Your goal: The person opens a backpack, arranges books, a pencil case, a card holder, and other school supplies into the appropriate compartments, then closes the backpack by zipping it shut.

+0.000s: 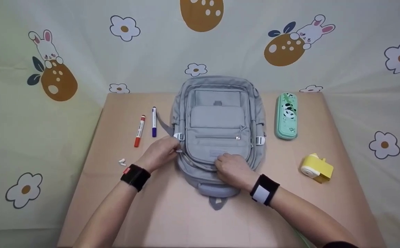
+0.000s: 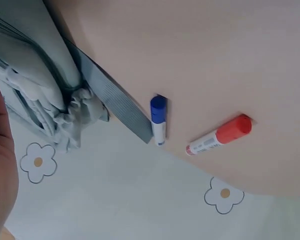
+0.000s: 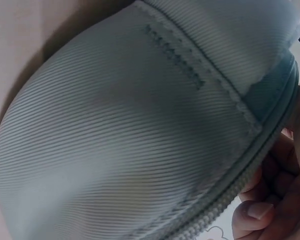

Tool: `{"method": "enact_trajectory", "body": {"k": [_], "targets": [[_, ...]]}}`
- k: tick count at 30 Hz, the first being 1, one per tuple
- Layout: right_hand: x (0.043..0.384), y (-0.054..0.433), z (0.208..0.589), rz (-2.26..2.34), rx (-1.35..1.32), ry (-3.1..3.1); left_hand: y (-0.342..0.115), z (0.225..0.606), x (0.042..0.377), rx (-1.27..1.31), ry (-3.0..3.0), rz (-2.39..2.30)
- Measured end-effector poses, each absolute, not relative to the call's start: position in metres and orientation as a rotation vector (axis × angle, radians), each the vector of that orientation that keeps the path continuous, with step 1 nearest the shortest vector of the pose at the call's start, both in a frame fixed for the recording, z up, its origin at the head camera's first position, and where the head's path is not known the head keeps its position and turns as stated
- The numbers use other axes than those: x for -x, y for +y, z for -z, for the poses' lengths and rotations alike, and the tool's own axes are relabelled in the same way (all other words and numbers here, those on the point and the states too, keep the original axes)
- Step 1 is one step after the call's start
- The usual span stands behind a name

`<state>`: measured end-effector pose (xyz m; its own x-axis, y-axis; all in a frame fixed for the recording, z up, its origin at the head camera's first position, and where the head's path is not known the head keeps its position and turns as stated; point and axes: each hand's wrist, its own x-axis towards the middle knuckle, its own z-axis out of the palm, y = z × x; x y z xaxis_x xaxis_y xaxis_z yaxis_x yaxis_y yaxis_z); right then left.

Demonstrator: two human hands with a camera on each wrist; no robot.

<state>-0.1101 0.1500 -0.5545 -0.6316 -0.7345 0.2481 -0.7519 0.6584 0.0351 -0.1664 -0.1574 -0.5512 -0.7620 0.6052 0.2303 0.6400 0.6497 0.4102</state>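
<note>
A grey backpack (image 1: 217,119) lies on its back on the table, top loop toward the person, with a zip curving round its near end. At its left side my left hand (image 1: 160,151) pinches the zipper pull, whose pale end shows at the fingertips; only the edge of that hand (image 2: 1,165) enters the left wrist view. My right hand (image 1: 234,170) grips the near edge of the front compartment with curled fingers. In the right wrist view, those fingers (image 3: 260,210) are behind the toothed zip edge of the grey fabric (image 3: 105,135).
Left of the backpack lie a red marker (image 1: 140,131), a blue marker (image 1: 154,122) and a small white earbud-like piece (image 1: 122,162). On the right are a green panda pencil case (image 1: 287,117) and a yellow-and-white object (image 1: 317,168). A strap (image 2: 112,95) reaches toward the blue marker.
</note>
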Motion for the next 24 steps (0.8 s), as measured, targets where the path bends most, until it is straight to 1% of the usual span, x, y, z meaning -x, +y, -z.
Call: {"method": "enact_trajectory", "body": {"k": [6, 13, 18, 24], "targets": [[0.110, 0.151, 0.555, -0.134, -1.204, -2.586, -0.156, 0.551, 0.184, 1.015, -2.774, 0.575], [0.109, 0.151, 0.555, -0.142, -1.199, -2.605, -0.150, 0.547, 0.201, 1.058, -2.729, 0.441], [0.108, 0.151, 0.556, -0.143, -1.203, -2.626, -0.148, 0.544, 0.203, 1.084, -2.758, 0.429], [0.109, 0.150, 0.551, -0.232, -1.192, -2.715, -0.150, 0.542, 0.202, 1.067, -2.805, 0.537]]}}
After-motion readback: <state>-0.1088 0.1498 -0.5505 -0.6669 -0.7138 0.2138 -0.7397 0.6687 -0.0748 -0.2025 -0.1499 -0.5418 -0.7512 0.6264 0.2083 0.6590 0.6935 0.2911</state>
